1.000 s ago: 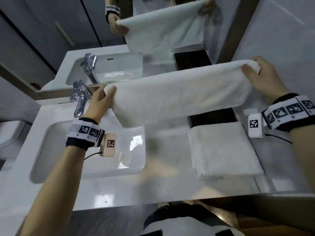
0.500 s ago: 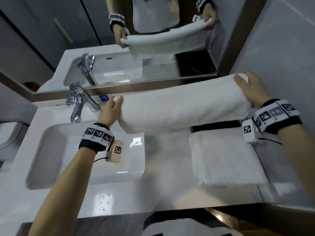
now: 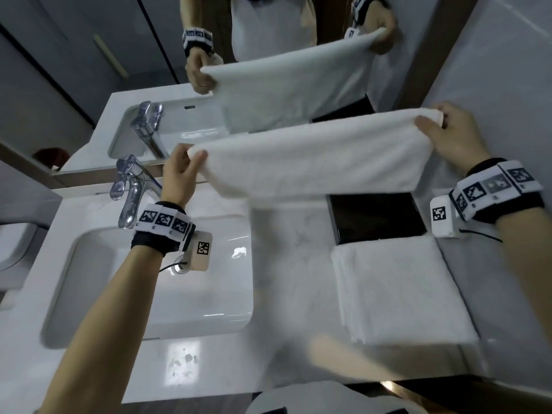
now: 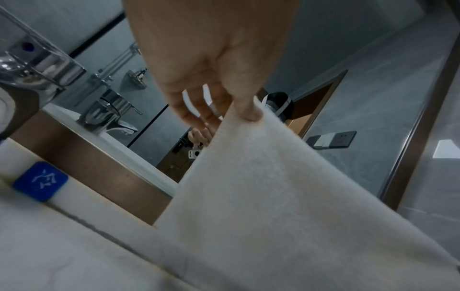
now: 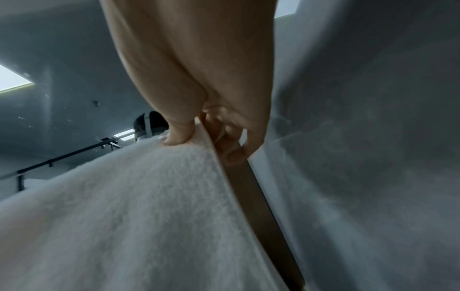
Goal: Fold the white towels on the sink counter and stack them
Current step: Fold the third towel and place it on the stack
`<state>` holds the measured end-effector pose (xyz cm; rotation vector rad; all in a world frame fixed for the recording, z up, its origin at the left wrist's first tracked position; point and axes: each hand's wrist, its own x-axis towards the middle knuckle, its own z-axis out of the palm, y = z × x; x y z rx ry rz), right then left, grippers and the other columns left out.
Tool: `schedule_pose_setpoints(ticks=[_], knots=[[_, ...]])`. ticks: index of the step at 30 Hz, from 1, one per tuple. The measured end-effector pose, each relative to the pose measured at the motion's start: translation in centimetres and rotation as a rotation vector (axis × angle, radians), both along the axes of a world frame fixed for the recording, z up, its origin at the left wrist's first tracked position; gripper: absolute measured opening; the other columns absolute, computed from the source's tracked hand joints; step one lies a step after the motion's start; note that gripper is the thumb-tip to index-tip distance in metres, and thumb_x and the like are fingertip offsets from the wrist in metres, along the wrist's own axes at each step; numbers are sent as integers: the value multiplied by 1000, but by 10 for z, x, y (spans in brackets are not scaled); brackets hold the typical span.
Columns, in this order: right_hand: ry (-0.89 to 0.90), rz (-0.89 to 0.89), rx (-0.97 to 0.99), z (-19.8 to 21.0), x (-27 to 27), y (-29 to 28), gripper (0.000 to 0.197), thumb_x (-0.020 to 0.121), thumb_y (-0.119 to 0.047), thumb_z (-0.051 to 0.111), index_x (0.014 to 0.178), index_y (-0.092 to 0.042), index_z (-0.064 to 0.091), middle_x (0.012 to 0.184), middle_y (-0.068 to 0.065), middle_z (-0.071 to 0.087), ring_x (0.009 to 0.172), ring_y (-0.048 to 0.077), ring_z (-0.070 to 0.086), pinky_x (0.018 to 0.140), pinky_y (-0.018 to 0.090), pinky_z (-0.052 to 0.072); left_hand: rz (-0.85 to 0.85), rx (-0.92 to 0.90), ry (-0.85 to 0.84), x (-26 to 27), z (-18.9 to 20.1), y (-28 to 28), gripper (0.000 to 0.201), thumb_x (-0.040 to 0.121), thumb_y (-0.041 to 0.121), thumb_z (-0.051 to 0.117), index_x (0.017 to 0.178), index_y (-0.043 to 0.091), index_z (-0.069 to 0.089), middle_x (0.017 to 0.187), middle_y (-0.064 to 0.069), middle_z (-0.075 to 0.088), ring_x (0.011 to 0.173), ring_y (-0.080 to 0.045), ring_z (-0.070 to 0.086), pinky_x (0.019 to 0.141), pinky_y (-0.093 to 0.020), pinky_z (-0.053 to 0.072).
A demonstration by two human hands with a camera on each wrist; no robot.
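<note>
A white towel (image 3: 313,156) hangs doubled over in the air above the counter, stretched between both hands. My left hand (image 3: 182,171) pinches its left end, thumb on the near side, seen close up as the left hand (image 4: 231,106) gripping the towel (image 4: 286,206). My right hand (image 3: 448,132) pinches the right end; in the right wrist view the thumb of the right hand (image 5: 199,133) presses on the towel (image 5: 129,206) with fingers behind. A folded white towel (image 3: 397,291) lies flat on the counter at the right, below my right wrist.
A white basin (image 3: 59,282) with a chrome tap (image 3: 128,192) sits at the left. A black tray (image 3: 376,216) lies behind the folded towel. The mirror (image 3: 268,55) runs along the back, a grey wall (image 3: 507,70) at the right. Bare marble counter (image 3: 292,264) lies between basin and folded towel.
Both hands dipped the held towel toward the counter, then lifted it back up, still stretched and doubled. The folded towel on the counter stayed put.
</note>
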<state>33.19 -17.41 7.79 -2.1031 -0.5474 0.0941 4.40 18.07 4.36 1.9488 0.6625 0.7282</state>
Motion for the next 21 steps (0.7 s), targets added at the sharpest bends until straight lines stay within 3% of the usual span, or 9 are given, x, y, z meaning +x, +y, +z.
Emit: schedule_pose_setpoints(ticks=[2,5,7,9,10,15,17,19,21], knots=[[-53,5,19,1,-2,-7,25,90,-24,60,108,-8,61,97,4,60,81,8,56,71,19,43,-22,44,-74,-6,0,2,9,89,11,61,93,14,54,88,-2,61,80,-9,61,72,-20,52],[-109,81,-38,-2,-8,-24,17,82,-11,67,99,-10,65,86,-4,66,66,-17,55,63,-3,37,-59,151,-2,-22,-16,6,21,80,3,70,93,15,57,91,-4,62,81,-16,58,75,-23,48],[-100,140,-206,-11,-15,-36,18,76,-4,72,91,-12,67,86,1,70,69,-9,57,63,1,38,-115,239,140,-37,-38,1,25,75,0,73,91,15,62,92,0,62,85,-17,58,81,-27,47],[-46,184,-426,-26,-26,-44,19,72,1,74,85,-12,70,87,13,70,78,15,60,68,21,39,-207,271,331,-52,-67,-14,23,72,-2,75,91,8,66,94,-4,64,89,-26,60,83,-34,47],[5,209,-535,-35,-32,-47,19,72,3,73,83,-12,70,87,14,69,81,22,60,71,23,37,-268,271,439,-60,-80,-25,22,72,-1,76,91,7,68,95,-5,65,90,-29,61,83,-35,47],[273,248,-883,-71,-51,-53,34,84,10,49,78,-16,71,102,10,62,89,21,54,80,25,41,-564,272,749,-79,-124,-55,31,72,-8,60,93,14,67,103,4,64,101,-21,57,89,-40,47],[318,219,-887,-72,-49,-53,40,86,10,44,77,-14,74,101,10,61,98,26,58,88,28,45,-433,199,729,-73,-127,-56,42,65,-16,46,90,12,65,100,2,63,101,-23,58,89,-39,48],[329,191,-889,-71,-45,-51,33,86,6,47,80,-9,76,99,10,65,100,29,60,89,31,46,-186,115,645,-63,-129,-56,35,73,-16,46,96,6,62,97,-5,63,96,-28,61,87,-38,49],[289,125,-868,-72,-41,-45,28,90,-5,46,73,-6,68,96,15,66,94,32,60,82,32,44,35,-125,647,-47,-129,-54,22,89,8,54,110,0,53,100,-9,59,96,-30,61,88,-39,49]])
